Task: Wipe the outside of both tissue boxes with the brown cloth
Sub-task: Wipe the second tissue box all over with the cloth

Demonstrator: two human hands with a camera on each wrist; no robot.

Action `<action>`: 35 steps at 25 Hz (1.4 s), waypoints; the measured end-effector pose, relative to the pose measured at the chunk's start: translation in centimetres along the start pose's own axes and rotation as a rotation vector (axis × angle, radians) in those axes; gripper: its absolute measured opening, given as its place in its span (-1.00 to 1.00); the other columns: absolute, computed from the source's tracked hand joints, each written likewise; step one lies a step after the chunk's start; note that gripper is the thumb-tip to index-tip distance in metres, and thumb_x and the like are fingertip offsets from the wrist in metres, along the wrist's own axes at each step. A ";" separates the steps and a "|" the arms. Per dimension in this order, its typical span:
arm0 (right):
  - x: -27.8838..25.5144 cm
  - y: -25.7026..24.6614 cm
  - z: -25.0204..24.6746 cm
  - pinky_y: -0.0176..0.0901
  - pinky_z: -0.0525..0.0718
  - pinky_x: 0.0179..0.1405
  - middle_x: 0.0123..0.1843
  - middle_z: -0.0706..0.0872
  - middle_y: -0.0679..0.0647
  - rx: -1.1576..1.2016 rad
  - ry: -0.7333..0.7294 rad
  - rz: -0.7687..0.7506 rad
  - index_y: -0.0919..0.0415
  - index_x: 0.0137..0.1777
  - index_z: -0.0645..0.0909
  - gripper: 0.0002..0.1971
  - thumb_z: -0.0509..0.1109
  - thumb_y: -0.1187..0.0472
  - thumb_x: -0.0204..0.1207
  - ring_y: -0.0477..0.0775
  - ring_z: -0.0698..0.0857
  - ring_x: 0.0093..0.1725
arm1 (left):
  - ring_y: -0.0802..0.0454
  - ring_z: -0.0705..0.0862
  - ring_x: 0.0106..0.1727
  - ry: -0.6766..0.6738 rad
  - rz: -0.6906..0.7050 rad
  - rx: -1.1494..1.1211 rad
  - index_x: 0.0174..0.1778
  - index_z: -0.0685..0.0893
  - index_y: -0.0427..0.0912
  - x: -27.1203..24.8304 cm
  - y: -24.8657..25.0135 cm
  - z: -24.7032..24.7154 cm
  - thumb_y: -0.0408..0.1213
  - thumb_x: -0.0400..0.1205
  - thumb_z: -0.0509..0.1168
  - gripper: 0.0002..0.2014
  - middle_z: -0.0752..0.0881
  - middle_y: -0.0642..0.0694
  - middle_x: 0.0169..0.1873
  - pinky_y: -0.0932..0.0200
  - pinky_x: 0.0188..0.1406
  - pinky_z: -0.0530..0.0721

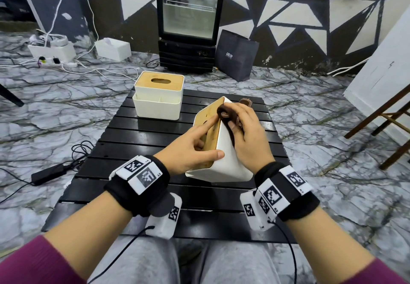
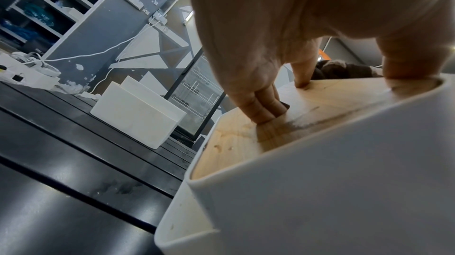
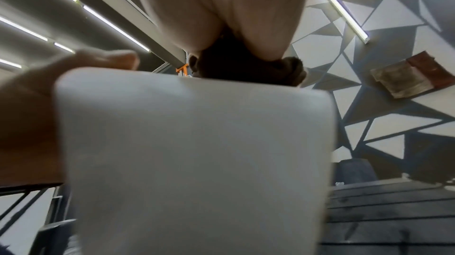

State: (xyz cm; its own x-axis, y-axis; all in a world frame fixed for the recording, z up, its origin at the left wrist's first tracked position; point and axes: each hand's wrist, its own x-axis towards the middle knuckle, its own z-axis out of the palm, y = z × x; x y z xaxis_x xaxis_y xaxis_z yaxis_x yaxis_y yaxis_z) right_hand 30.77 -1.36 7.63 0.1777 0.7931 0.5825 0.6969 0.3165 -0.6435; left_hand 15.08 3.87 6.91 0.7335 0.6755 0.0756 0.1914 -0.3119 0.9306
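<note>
left hand (image 1: 195,145) steadies near box (image 1: 224,150) (tipped, lid facing left) | right hand (image 1: 248,133) clutches cloth (image 1: 224,113) against its right side; far box (image 1: 158,96) untouched

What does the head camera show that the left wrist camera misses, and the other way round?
Only the head view shows both hands together: the right hand pressing the brown cloth on the tilted white tissue box with a wooden lid, plus a dark paper bag. Only the left wrist view shows grey shelving and the left hand's fingers reaching into the lid's slot. Both show the second, upright white tissue box and black slatted table.
</note>
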 end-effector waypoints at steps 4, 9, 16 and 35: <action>1.4 1.5 -0.8 -0.17 0.36 0.39 0.20 0.51 -0.04 -0.003 0.001 0.085 0.22 0.33 0.47 -0.65 0.17 0.40 0.56 0.09 0.48 0.33 | 0.09 0.59 -0.07 -0.006 -0.002 -0.016 0.44 0.12 0.45 0.2 0.0 -0.3 -0.09 0.38 0.45 -0.17 0.47 -0.04 0.15 0.31 0.01 0.62; -0.5 3.0 -1.5 -0.60 0.27 0.25 0.20 0.48 -0.07 -0.049 0.054 0.159 0.23 0.32 0.48 -0.65 0.18 0.43 0.56 -0.05 0.45 0.27 | 0.10 0.56 -0.11 -0.012 -0.023 -0.025 0.53 0.12 0.33 0.6 -0.1 -0.3 -0.18 0.50 0.45 -0.20 0.50 -0.06 0.09 0.37 -0.05 0.59; -5.0 2.0 -0.6 -0.40 0.33 0.38 0.26 0.52 -0.02 -0.002 0.036 0.160 0.17 0.34 0.48 -0.61 0.15 0.31 0.51 0.01 0.47 0.32 | 0.08 0.61 -0.14 0.011 -0.059 -0.070 0.57 0.10 0.27 0.6 0.0 -0.8 -0.13 0.50 0.39 -0.21 0.61 -0.07 0.00 0.56 -0.21 0.56; -3.8 0.0 0.5 -0.11 0.33 0.47 0.36 0.52 0.10 0.002 -0.016 0.119 0.17 0.37 0.46 -0.61 0.17 0.36 0.54 0.03 0.43 0.39 | 0.26 0.67 -0.15 -0.034 -0.010 -0.062 0.54 0.09 0.32 0.7 -0.3 -1.3 0.01 0.40 0.48 -0.12 0.57 0.12 0.10 0.52 -0.05 0.57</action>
State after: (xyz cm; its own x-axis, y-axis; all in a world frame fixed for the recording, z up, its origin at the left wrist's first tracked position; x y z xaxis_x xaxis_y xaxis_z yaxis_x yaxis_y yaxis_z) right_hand 29.69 -4.07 5.20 0.2479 0.8337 0.4935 0.6703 0.2201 -0.7087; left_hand 14.63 5.34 7.13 0.7535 0.6551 0.0550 0.1589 -0.2627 0.9517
